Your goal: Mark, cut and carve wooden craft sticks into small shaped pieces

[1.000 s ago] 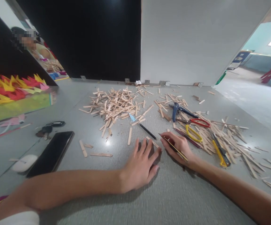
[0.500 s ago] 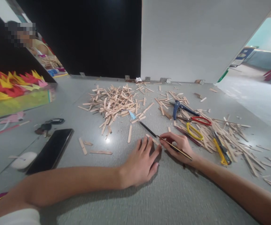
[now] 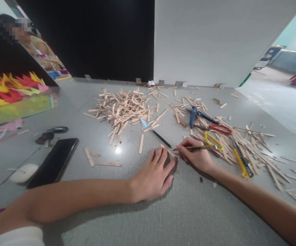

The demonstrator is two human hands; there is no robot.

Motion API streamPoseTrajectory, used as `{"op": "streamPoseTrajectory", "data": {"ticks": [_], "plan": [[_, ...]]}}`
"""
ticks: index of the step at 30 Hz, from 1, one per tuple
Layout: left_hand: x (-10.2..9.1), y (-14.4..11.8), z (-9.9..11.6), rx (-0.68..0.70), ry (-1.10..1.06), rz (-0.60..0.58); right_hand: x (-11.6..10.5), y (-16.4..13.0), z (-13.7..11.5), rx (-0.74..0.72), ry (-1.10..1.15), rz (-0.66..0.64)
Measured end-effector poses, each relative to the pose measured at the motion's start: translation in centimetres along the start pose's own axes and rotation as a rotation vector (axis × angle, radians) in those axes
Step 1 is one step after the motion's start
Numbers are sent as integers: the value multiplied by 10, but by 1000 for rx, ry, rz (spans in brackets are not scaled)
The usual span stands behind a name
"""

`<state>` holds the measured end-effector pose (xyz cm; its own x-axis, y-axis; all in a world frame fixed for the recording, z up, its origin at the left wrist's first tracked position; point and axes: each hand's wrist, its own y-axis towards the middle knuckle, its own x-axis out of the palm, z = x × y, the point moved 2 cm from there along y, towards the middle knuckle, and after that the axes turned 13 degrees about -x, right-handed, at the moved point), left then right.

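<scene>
Two hands [image 3: 154, 176], one phone [image 3: 53, 161], three scissors [image 3: 213, 140] (sticks uncountable).

Left hand [image 3: 154, 177]: palm down, fingers [image 3: 163, 158] spread and extended forward, flat on the desk; bare forearm runs in from the lower left, white sleeve at the edge. Right hand [image 3: 196, 155]: fingers curled in a pinch grip, knuckles up, just beside the left fingertips; forearm enters from the lower right.

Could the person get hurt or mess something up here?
Maybe. The right hand holds a thin pointed tool whose tip sits close to the left hand fingers pressing a wooden stick; a slip might poke them. The scissors lie half buried among loose sticks nearby, easy to bump.
</scene>
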<state>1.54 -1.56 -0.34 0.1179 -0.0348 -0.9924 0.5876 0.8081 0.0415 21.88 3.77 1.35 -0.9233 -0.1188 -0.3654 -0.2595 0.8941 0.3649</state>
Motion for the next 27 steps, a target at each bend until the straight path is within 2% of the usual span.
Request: {"op": "streamPoseTrajectory", "data": {"ticks": [2, 4, 19, 27], "plan": [[1, 0, 0, 1, -5, 22, -3, 4, 4, 100, 127, 88], [2, 1, 0, 3, -1, 41, -7, 8, 8, 140, 188, 126], [2, 0, -1, 32, 57, 68, -9, 10, 21, 221, 296, 159], [5, 0, -1, 12, 2, 62, -6, 9, 17, 192, 233, 147]]}}
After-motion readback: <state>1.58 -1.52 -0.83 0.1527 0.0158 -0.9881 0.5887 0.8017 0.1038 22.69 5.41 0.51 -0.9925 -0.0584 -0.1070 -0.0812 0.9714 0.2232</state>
